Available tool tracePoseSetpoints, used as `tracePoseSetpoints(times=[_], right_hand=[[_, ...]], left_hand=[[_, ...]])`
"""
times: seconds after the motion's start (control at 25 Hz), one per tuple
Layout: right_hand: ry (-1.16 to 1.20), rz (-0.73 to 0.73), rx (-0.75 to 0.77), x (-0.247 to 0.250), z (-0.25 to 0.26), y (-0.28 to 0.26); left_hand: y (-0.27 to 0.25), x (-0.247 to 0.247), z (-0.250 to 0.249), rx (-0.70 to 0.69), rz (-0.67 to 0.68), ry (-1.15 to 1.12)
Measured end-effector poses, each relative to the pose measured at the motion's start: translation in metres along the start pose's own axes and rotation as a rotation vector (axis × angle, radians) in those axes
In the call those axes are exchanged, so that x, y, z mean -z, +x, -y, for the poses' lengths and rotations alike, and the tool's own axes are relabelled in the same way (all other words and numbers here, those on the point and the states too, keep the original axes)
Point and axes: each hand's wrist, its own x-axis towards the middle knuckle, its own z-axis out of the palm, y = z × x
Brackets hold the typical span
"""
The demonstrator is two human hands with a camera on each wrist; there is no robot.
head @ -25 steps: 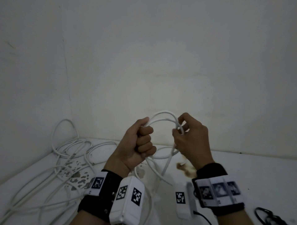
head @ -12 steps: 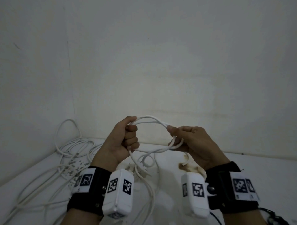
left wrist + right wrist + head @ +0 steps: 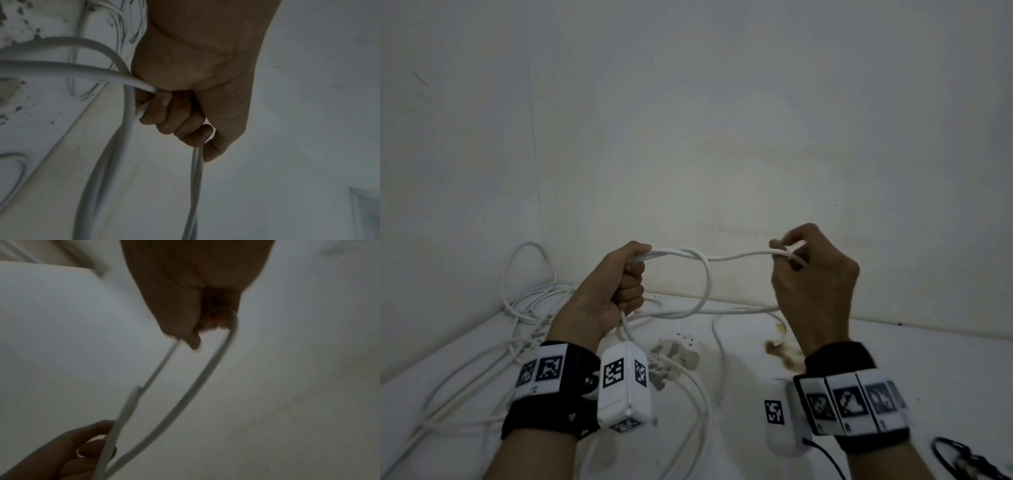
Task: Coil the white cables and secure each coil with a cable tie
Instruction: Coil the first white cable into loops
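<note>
Nearest the head camera, both forearms carry black wrist straps with white marker-tagged units. Just beyond them, the left hand (image 3: 613, 291) is closed in a fist around several strands of the white cable (image 3: 705, 281), which leave the fist both at the top and at the bottom; the left wrist view shows the curled fingers (image 3: 174, 116) clamped round the strands. To its right, the right hand (image 3: 815, 284) pinches the same cable between thumb and fingertips, with the remaining fingers curled. Between the two hands the cable spans in mid-air and crosses itself in one loose loop, held above the white surface (image 3: 945, 370). Farther back on the left, a tangle of loose white cables (image 3: 524, 308) lies on that surface in the corner against the wall (image 3: 722, 120).
</note>
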Motion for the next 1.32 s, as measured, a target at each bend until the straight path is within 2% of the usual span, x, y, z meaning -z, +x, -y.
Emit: tracePoseSetpoints(times=[0.04,0.08,0.12,0.16,0.2,0.24,0.28,0.32,0.36,0.4,0.44,0.48,0.52,0.56,0.6,0.64,0.68,0.8,0.88,0.92,1.08,1.16,1.24,1.32], right_hand=[[0.230,-0.081,-0.250,-0.005,-0.003,0.001],[0.575,0.004,-0.542,-0.007,-0.002,0.001],[0.924,0.203,-0.827,-0.010,-0.002,-0.002],[1.111,0.348,-1.000,-0.005,0.002,-0.003],[1.089,0.453,-1.003,-0.002,0.000,-0.001],[0.893,0.497,-0.853,0.000,-0.005,-0.001],[0.554,0.469,-0.580,-0.001,-0.013,-0.001],[0.112,0.360,-0.274,-0.003,-0.024,-0.002],[-0.174,0.227,-0.048,-0.004,-0.028,-0.004],[-0.276,0.109,0.082,-0.007,-0.029,-0.005],[-0.225,0.047,0.100,-0.012,-0.032,-0.005],[-0.140,0.025,0.061,-0.015,-0.036,-0.010],[0.040,0.039,-0.122,-0.020,-0.042,-0.011],[0.283,0.063,-0.412,-0.024,-0.042,-0.009],[0.536,0.156,-0.725,-0.026,-0.036,-0.011],[0.705,0.242,-0.958,-0.029,-0.031,-0.013],[0.765,0.331,-1.059,-0.033,-0.023,-0.015],[0.673,0.688,-0.939,-0.047,0.010,-0.031],[0.752,0.879,-0.890,-0.053,0.029,-0.041],[0.812,0.880,-0.871,-0.055,0.033,-0.042],[1.119,0.702,-0.887,-0.053,0.027,-0.038],[1.230,0.724,-0.883,-0.051,0.025,-0.037],[1.226,0.771,-0.831,-0.050,0.019,-0.039],[1.241,0.746,-0.832,-0.048,0.013,-0.040]], left_hand=[[0.000,0.001,0.000,-0.014,0.011,-0.030],[0.001,0.001,0.001,-0.027,0.016,-0.056],[0.002,0.002,0.001,-0.033,0.016,-0.071],[0.003,0.003,0.002,-0.030,0.011,-0.083],[0.004,0.005,0.003,-0.020,0.006,-0.097],[0.004,0.009,0.003,-0.008,0.003,-0.117],[0.005,0.013,0.002,-0.001,-0.005,-0.133],[0.005,0.017,0.000,0.002,-0.018,-0.143],[0.005,0.022,-0.001,-0.001,-0.027,-0.152],[0.005,0.024,-0.003,-0.010,-0.027,-0.162],[0.005,0.025,-0.004,-0.019,-0.027,-0.169],[0.004,0.026,-0.006,-0.027,-0.030,-0.179],[0.004,0.027,-0.007,-0.038,-0.031,-0.202],[0.003,0.028,-0.009,-0.052,-0.024,-0.247],[0.002,0.029,-0.011,-0.062,-0.009,-0.307],[0.001,0.028,-0.012,-0.066,0.006,-0.363],[0.001,0.025,-0.013,-0.067,0.019,-0.398],[0.001,0.008,-0.009,-0.056,0.048,-0.399],[0.000,-0.002,-0.006,-0.036,0.075,-0.374],[0.000,-0.006,-0.003,-0.020,0.094,-0.357],[-0.003,-0.018,0.002,0.008,0.137,-0.321],[-0.003,-0.019,0.000,-0.009,0.143,-0.325],[-0.005,-0.016,-0.005,-0.019,0.154,-0.339],[-0.006,-0.008,-0.008,-0.025,0.155,-0.359]])
